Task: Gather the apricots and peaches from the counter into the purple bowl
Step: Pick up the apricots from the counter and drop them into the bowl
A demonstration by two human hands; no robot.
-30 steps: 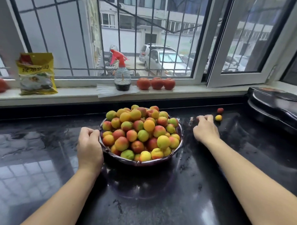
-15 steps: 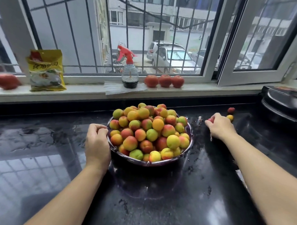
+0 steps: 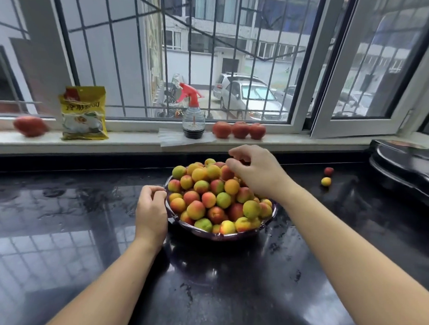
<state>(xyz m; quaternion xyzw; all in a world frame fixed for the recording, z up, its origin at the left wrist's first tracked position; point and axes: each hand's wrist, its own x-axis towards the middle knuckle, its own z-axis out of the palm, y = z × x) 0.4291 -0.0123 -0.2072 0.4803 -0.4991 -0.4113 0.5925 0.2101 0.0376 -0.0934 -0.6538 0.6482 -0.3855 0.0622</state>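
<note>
The purple bowl (image 3: pixel 220 236) stands mid-counter, heaped with several small apricots and peaches (image 3: pixel 207 199). My left hand (image 3: pixel 151 213) grips the bowl's left rim, fingers curled. Above the back of the heap, my right hand (image 3: pixel 255 171) has its fingers curled round a small red fruit that is mostly hidden. Two loose fruits lie on the black counter to the right: a red one (image 3: pixel 328 171) and a yellow one (image 3: pixel 326 181). Three red peaches (image 3: pixel 239 129) sit on the window sill, with another (image 3: pixel 30 126) at the far left.
On the sill stand a yellow bag (image 3: pixel 84 113) and a red-topped spray bottle (image 3: pixel 193 119) on a clear sheet. A black appliance (image 3: pixel 405 165) fills the counter's right end. The wet black counter (image 3: pixel 58 217) reflects the window, and a window pane hangs open at right.
My right hand took a red fruit from the counter at right and moved left over the bowl. The left hand stayed on the rim. The view tilted upward.
</note>
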